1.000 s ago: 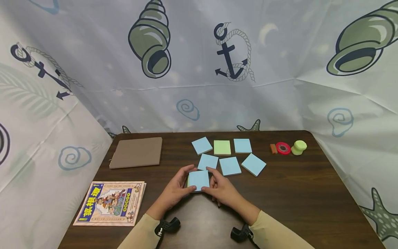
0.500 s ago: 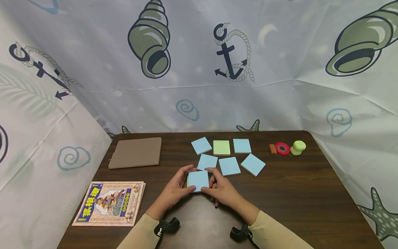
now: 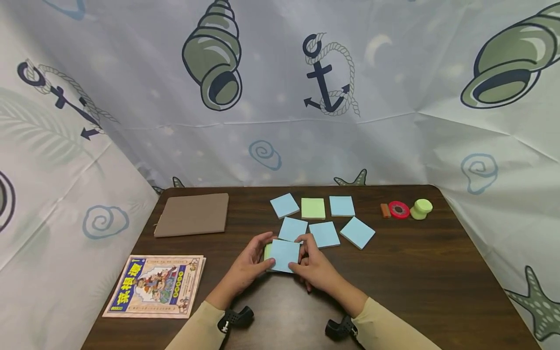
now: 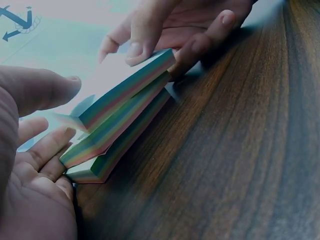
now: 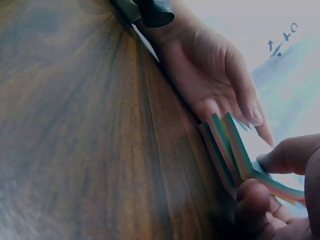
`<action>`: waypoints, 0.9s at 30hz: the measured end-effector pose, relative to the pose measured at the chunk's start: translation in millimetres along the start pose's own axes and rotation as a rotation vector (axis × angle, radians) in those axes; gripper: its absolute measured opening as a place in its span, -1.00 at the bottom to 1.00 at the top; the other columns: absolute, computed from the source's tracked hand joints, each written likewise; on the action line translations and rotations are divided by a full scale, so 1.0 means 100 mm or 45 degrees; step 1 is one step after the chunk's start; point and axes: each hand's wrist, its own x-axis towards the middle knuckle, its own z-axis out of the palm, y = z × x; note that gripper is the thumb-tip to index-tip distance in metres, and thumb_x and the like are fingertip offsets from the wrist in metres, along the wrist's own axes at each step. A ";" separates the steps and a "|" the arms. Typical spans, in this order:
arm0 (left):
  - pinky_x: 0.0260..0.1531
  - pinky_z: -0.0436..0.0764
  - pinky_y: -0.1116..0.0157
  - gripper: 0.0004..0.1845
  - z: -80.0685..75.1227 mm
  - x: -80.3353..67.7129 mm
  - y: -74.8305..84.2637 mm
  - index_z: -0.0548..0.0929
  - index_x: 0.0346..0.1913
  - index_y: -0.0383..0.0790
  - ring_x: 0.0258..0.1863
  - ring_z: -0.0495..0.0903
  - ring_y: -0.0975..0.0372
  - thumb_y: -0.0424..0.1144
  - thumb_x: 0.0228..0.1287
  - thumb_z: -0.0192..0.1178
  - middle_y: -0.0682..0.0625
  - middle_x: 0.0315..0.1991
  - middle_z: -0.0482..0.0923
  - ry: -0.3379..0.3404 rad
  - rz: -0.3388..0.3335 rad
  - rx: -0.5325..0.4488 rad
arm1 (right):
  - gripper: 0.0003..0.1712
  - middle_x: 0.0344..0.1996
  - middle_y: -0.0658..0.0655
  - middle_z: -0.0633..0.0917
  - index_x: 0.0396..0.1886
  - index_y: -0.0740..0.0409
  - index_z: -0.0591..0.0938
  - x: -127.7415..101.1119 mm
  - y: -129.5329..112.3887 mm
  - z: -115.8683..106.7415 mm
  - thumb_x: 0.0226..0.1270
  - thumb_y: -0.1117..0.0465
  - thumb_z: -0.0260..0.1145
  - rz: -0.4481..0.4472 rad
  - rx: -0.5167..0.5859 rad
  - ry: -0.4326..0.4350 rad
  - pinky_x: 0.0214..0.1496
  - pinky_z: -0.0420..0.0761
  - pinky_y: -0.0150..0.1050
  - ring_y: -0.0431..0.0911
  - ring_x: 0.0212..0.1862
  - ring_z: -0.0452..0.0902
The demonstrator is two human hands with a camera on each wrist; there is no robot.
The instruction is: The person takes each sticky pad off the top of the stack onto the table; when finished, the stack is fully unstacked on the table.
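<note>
Three sticky note pads lie in a loose stack between my hands near the middle of the table. The top one, a blue sticky note pad (image 3: 285,255), sits shifted to the right, and a green sticky note pad (image 3: 267,251) peeks out beneath its left side. My right hand (image 3: 318,261) pinches the blue pad at its right side, thumb on top. My left hand (image 3: 248,260) curls round the stack's left side. In the left wrist view its fingers touch the lower pads (image 4: 107,172) while the thumb hangs over the top pad, and the striped edges fan apart.
Beyond the hands lie several more blue sticky note pads (image 3: 324,234) and a green one (image 3: 312,208). Back right are an orange-brown block (image 3: 385,210), a red disc (image 3: 399,209) and a light green knob-shaped piece (image 3: 421,209). A brown notebook (image 3: 192,215) and picture booklets (image 3: 155,287) are left.
The top blue pad has slid a little to the right with my right hand, showing more of the green pad below. My left hand has stayed nearly in place.
</note>
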 end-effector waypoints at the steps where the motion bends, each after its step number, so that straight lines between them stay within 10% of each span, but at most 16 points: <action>1: 0.56 0.16 0.59 -0.19 0.00 -0.01 0.00 0.13 0.70 -0.34 0.73 0.11 -0.14 -0.36 0.57 0.32 -0.31 0.64 0.31 0.002 -0.005 -0.002 | -0.36 -0.12 0.26 0.53 0.38 0.07 0.22 -0.01 0.01 0.00 0.55 0.31 0.41 0.003 0.020 0.007 -0.78 0.51 -0.18 -0.12 -0.66 0.50; 8: 0.55 0.18 0.60 -0.18 -0.01 -0.05 0.00 0.12 0.71 -0.33 0.75 0.07 -0.11 -0.44 0.55 0.29 -0.32 0.64 0.30 -0.003 0.033 0.025 | -0.61 -0.32 0.16 0.56 0.10 0.23 0.32 -0.02 0.02 -0.01 0.46 0.47 0.29 -0.148 0.017 0.198 -0.51 0.55 -0.31 -0.23 -0.61 0.39; 14: 0.57 0.13 0.60 -0.16 0.01 -0.03 0.02 0.12 0.70 -0.37 0.75 0.07 -0.11 -0.61 0.47 0.24 -0.34 0.63 0.31 -0.004 0.040 0.055 | -0.65 -0.45 0.09 0.34 0.06 0.28 0.34 -0.02 0.02 -0.16 0.38 0.58 0.16 -0.249 0.063 0.422 -0.71 0.45 -0.23 -0.18 -0.66 0.29; 27: 0.57 0.15 0.60 -0.17 0.04 -0.01 0.05 0.13 0.70 -0.37 0.75 0.07 -0.11 -0.65 0.45 0.19 -0.34 0.62 0.32 0.001 0.040 0.052 | -0.67 -0.43 0.12 0.35 0.09 0.38 0.34 -0.18 0.13 -0.63 0.42 0.62 0.13 -0.307 0.056 0.477 -0.71 0.58 -0.02 0.01 -0.60 0.34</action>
